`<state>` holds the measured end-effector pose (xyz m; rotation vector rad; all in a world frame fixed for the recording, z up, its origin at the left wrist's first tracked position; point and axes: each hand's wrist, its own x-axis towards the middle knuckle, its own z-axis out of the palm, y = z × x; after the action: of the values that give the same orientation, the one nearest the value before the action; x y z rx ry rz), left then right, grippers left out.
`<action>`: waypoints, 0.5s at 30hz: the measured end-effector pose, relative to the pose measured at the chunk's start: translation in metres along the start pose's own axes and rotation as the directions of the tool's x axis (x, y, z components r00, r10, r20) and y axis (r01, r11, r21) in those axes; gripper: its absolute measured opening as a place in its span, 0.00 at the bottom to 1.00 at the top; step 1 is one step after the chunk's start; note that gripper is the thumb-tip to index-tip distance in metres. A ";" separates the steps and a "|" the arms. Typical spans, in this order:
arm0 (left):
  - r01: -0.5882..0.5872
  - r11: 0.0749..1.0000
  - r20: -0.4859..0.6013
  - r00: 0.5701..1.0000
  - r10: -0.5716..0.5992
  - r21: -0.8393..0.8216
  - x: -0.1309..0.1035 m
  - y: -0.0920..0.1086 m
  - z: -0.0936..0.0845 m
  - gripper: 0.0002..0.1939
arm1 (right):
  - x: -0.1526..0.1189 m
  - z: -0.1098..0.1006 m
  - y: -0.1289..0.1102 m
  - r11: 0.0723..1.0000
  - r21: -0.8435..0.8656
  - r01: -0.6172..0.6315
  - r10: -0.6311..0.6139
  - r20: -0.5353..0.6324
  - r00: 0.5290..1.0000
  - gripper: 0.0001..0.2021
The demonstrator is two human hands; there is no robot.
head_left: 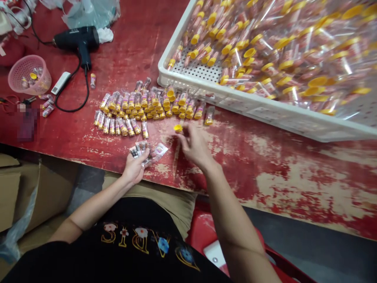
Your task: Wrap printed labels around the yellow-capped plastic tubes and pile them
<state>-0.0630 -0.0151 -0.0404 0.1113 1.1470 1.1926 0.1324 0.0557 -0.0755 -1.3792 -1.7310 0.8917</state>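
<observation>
My left hand (136,167) is closed around several clear plastic sleeves (160,150) with printed labels, held low over the table's near edge. To its right my right hand (193,143) pinches a small tube with a yellow cap (178,128); the fingers cover most of the tube. Just beyond both hands, many small clear tubes with yellow caps (138,104) stand and lean together in a cluster. One capped tube (209,116) stands at the cluster's right end, nearest my right hand.
A white perforated crate (203,88) heaped with yellow-capped tubes fills the back right. At the back left lie a black heat gun (78,39) with its cord, a pink basket (29,72) and a white device (61,82). Cardboard boxes (44,188) stand below the table's left side.
</observation>
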 end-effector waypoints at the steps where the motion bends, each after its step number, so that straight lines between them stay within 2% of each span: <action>1: 0.008 1.000 0.006 1.000 -0.008 -0.024 0.000 0.000 0.005 0.16 | -0.012 0.004 -0.009 0.987 0.154 -0.037 0.035 0.013 0.999 0.09; 3: 0.023 0.997 0.019 1.000 -0.022 -0.075 -0.002 0.000 0.015 0.14 | -0.035 0.018 -0.028 0.913 0.391 -0.118 0.102 0.060 0.993 0.14; 5: 0.029 0.993 0.037 0.999 -0.025 -0.118 -0.005 -0.001 0.024 0.12 | -0.053 0.036 -0.044 0.859 0.482 -0.174 0.168 0.057 0.984 0.17; 8: 0.005 0.991 0.036 0.999 0.000 -0.133 -0.009 -0.003 0.031 0.12 | -0.061 0.053 -0.054 0.848 0.502 -0.172 0.254 -0.099 0.962 0.17; 11: -0.086 0.992 -0.019 0.996 0.085 -0.094 -0.012 -0.006 0.032 0.13 | -0.058 0.054 -0.054 0.821 0.543 -0.176 0.318 -0.179 0.931 0.17; 15: -0.124 0.991 -0.006 0.992 0.124 -0.046 -0.014 -0.011 0.030 0.16 | -0.057 0.044 -0.057 0.816 0.546 -0.188 0.329 -0.172 0.928 0.20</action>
<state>-0.0323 -0.0165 -0.0236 0.1476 1.1275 1.3283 0.0757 -0.0135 -0.0548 -1.2994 -1.0029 1.1692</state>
